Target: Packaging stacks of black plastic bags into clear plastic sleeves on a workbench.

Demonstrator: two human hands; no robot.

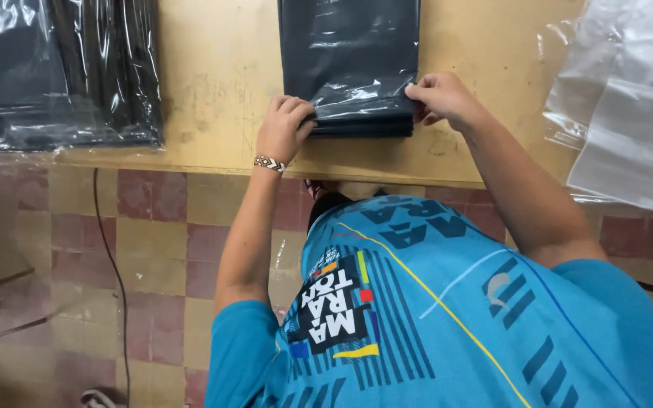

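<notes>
A folded black garment in a clear plastic bag [349, 64] is seen lying on the yellowish wooden table [221, 83], its near end close to the table's front edge and its far end cut off by the top of the view. Both near corners of the package are gripped by the person's 2 hands. The left hand [285, 128] is closed on the near left corner, with the fingers curled over the top of the plastic and the thumb apparently tucked underneath, though that underside is hidden. A beaded patterned bracelet [270, 163] is worn on the left wrist. The right hand [441, 98] is closed on the near right corner, where the plastic is pinched between fingertips and thumb. On the far left of the table, well apart from the hands, a stack of similar bagged black garments [62, 72] is laid. At the right edge, a heap of clear plastic bags [629, 113] is spread over the table and hangs past its front edge. Below the table, a floor of red and tan tiles [153, 249] is visible, and a thin dark cable [111, 257] is trailed across it.
</notes>
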